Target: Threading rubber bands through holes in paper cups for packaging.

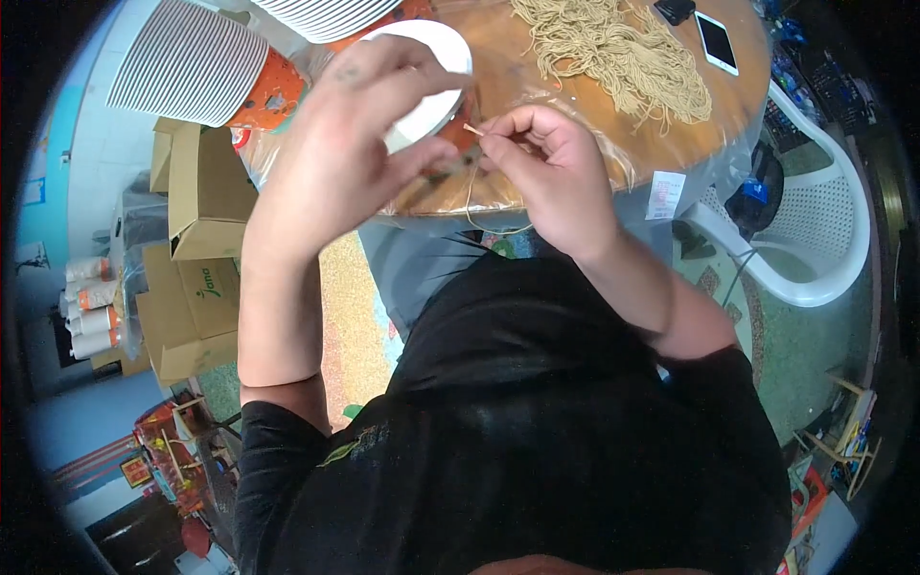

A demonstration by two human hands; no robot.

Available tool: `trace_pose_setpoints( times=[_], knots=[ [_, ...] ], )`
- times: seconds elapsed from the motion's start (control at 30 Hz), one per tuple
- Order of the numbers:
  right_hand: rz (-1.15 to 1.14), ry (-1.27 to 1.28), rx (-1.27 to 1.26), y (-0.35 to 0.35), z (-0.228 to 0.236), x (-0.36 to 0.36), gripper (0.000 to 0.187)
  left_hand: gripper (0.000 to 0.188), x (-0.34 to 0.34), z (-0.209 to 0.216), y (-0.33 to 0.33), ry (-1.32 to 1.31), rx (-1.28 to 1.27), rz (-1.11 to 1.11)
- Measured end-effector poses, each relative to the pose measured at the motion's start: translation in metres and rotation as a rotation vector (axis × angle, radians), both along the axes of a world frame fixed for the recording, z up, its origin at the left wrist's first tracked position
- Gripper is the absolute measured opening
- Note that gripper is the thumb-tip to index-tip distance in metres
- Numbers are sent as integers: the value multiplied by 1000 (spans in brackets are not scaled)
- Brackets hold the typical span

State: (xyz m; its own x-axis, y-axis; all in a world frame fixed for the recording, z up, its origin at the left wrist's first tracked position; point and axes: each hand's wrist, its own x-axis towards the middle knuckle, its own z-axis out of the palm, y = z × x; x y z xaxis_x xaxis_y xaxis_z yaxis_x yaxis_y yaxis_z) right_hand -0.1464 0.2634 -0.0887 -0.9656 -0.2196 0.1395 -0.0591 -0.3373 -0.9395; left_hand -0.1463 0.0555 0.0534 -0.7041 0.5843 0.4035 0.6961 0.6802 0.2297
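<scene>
My right hand [556, 163] is over the table's near edge, its thumb and index finger pinched on the end of a thin beige string [469, 196]. A short tip of the string sticks out from the fingertips, and the rest loops down over the table edge. To the left, my left hand [355, 125] is raised with thumb and fingers apart, slightly blurred, with nothing visible in it. Partly hidden behind this hand is a white round container [448, 46], perhaps a paper bucket. Whether the left fingers touch it, I cannot tell.
On the plastic-covered round table [613, 163] lie a pile of beige strings [623, 62] and a phone [717, 43]. Stacked white-and-orange paper buckets [196, 62] stand at the far left. Cardboard boxes [196, 297] are left of me, a white plastic chair [815, 211] right.
</scene>
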Motion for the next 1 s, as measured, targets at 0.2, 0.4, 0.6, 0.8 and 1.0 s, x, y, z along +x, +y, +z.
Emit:
trace_pose_setpoints(
  times=[0.2, 0.4, 0.6, 0.8, 1.0],
  knots=[
    [183, -115, -66, 12, 22, 8, 11, 28, 7, -10, 8, 222, -132, -49],
    [152, -44, -90, 8, 17, 7, 12, 21, 8, -8, 11, 218, -173, -101],
    [215, -33, -32, 10, 28, 6, 9, 18, 10, -13, 9, 211, -216, -55],
    [159, 5, -126, 7, 26, 7, 7, 16, 3, -14, 6, 208, -189, -104],
    [6, -12, -42, -2, 5, -6, 9, 17, -22, -25, -15, -3, 165, 68]
  ],
)
